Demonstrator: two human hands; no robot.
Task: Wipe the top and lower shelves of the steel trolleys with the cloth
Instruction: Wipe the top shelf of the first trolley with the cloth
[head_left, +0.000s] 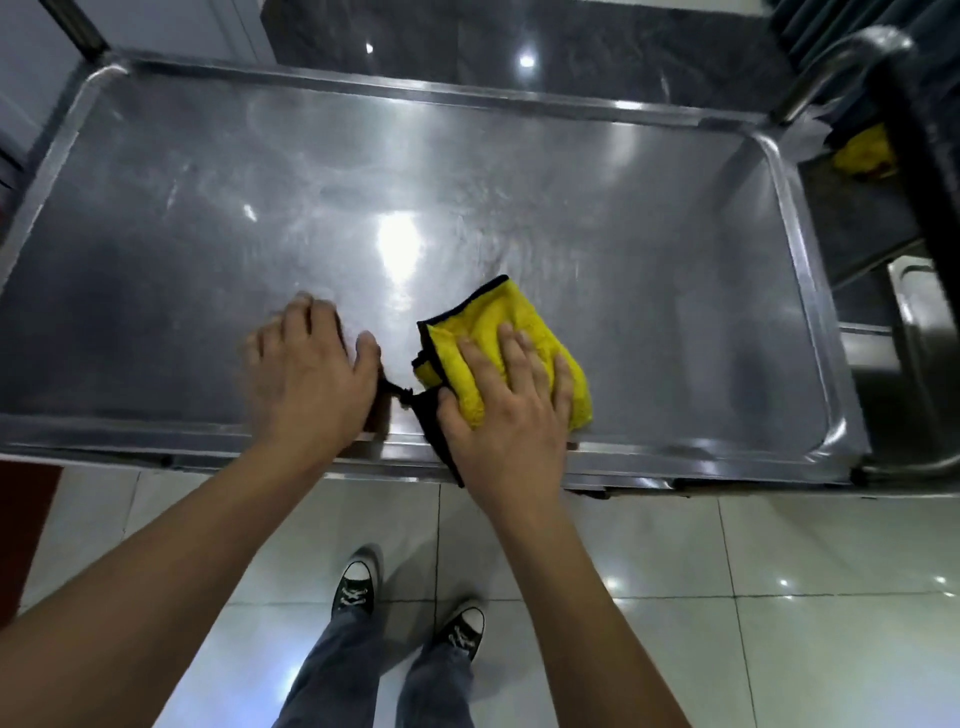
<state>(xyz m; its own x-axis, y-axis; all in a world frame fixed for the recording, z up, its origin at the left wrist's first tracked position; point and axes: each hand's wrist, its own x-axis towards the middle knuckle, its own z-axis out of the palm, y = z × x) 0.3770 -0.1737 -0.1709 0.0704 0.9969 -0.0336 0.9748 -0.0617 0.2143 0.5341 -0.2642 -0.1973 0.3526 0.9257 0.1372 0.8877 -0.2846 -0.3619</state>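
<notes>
The right hand lies flat, fingers spread, pressing the yellow cloth onto the trolley's top shelf near its front edge. The left hand rests spread on the steel beside it.

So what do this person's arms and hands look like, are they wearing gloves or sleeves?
No gloves and no sleeves show: the left hand and right hand are bare, and both forearms are bare as far as the picture's lower edge. No watch, ring or bracelet shows. Lower down, the person wears grey jeans and black lace-up sneakers with white toe caps.
</notes>
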